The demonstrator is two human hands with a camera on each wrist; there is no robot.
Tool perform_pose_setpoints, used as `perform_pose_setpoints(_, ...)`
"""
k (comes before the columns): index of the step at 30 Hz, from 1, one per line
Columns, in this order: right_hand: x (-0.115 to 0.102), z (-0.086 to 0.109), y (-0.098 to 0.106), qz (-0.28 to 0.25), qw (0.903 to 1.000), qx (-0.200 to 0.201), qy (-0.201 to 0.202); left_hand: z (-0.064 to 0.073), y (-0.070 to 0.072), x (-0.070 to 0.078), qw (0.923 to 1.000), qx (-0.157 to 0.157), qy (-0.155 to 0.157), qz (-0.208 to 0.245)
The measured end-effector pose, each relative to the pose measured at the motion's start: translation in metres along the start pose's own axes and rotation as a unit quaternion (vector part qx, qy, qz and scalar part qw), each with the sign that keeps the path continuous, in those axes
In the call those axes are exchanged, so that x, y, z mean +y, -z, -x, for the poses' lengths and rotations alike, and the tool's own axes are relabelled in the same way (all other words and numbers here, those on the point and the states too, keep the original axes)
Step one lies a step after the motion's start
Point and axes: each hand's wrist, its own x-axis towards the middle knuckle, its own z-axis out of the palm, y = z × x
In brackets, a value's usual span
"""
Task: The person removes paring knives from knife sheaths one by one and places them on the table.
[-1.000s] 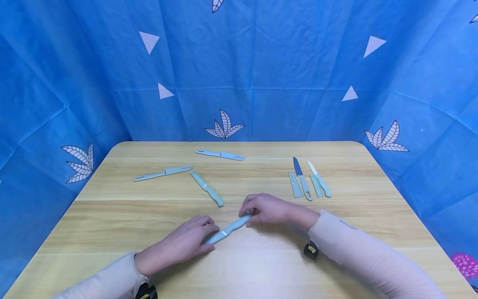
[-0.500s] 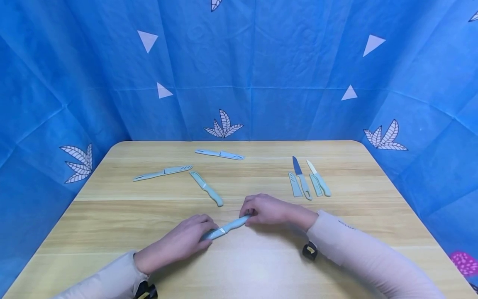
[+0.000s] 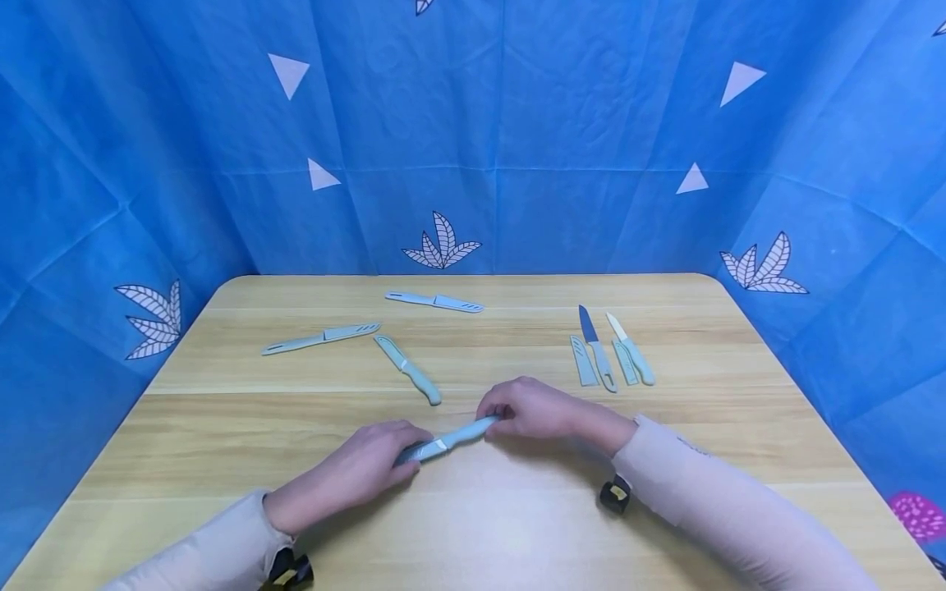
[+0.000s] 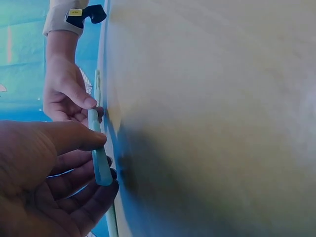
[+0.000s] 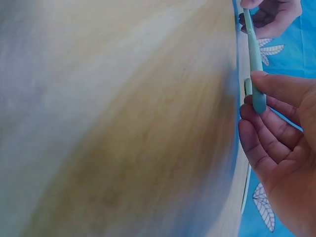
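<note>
A light-blue knife (image 3: 466, 432) in its sheath (image 3: 424, 450) is held between both hands, slanting up to the right in the head view. My left hand (image 3: 367, 465) pinches the sheathed end between thumb and fingers, hiding its tip. At the other end, my right hand (image 3: 534, 410) grips the butt of the handle. In the left wrist view the sheath (image 4: 101, 165) shows under the thumb. The right wrist view shows the handle (image 5: 255, 57) pinched by thumb and fingertips. Close behind lies a sheathed green knife (image 3: 416, 377) on the table.
Two more sheathed knives, one at left (image 3: 321, 338) and one at the back (image 3: 434, 302), lie on the wooden table (image 3: 517, 525). At right rest a dark-bladed knife (image 3: 597, 349) and a pale-bladed knife (image 3: 631, 349), each beside an empty sheath (image 3: 583, 361). Blue curtain (image 3: 495, 123) surrounds the table.
The held knife and my left hand have shifted slightly away from the body, and the knife lies a little flatter across the view. Both hands keep their hold; the other knives are unmoved.
</note>
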Motion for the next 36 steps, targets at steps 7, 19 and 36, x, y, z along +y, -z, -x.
perform_pose_setpoints(7,-0.001,0.004,0.004,-0.008,0.9995,0.025,-0.015,-0.003,0.004,-0.001,0.9999,0.009,0.011,-0.003)
perform_pose_setpoints(19,-0.003,0.009,0.011,-0.063,0.9958,0.041,-0.052,-0.011,0.014,-0.004,0.9991,0.032,-0.016,-0.024)
perform_pose_setpoints(36,0.0,0.009,0.014,-0.246,0.9631,-0.03,-0.106,-0.023,0.021,0.0,0.996,0.027,-0.055,-0.065)
